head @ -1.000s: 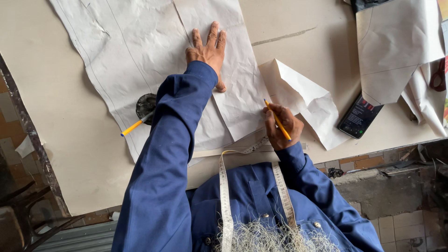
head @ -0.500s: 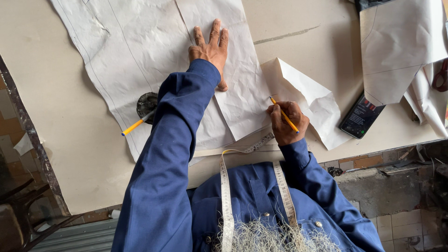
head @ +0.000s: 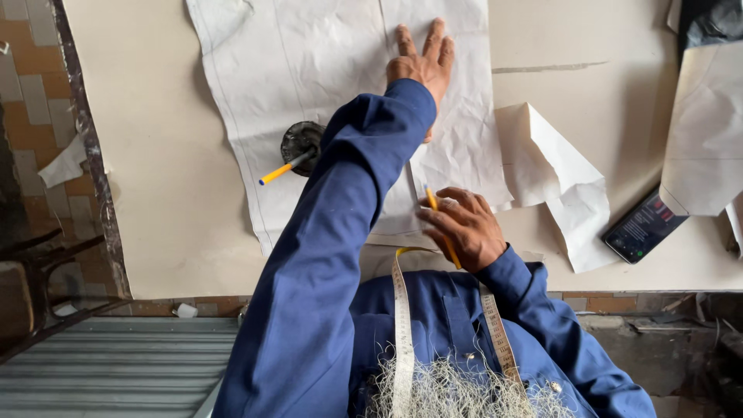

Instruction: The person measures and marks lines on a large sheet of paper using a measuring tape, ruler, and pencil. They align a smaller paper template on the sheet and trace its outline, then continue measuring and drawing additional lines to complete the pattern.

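My left hand [head: 424, 63] lies flat with fingers spread on a large creased white paper sheet [head: 309, 77] spread over the beige table [head: 155, 193]. My right hand [head: 463, 231] sits at the sheet's near edge, closed around a yellow pencil [head: 435, 207] whose tip touches the paper. My blue left sleeve crosses over the sheet and hides part of it. A measuring tape [head: 401, 310] hangs around my neck.
A dark round object [head: 300, 143] with a yellow pen [head: 280, 169] sticking out rests on the sheet's left part. A folded white paper [head: 559, 174], a dark phone [head: 645, 226] and another paper piece [head: 706, 131] lie to the right. Corrugated metal [head: 116, 364] sits below the table's edge.
My right hand with the pencil has moved left along the sheet's near edge, closer to my left arm. My left hand stays pressed on the paper.
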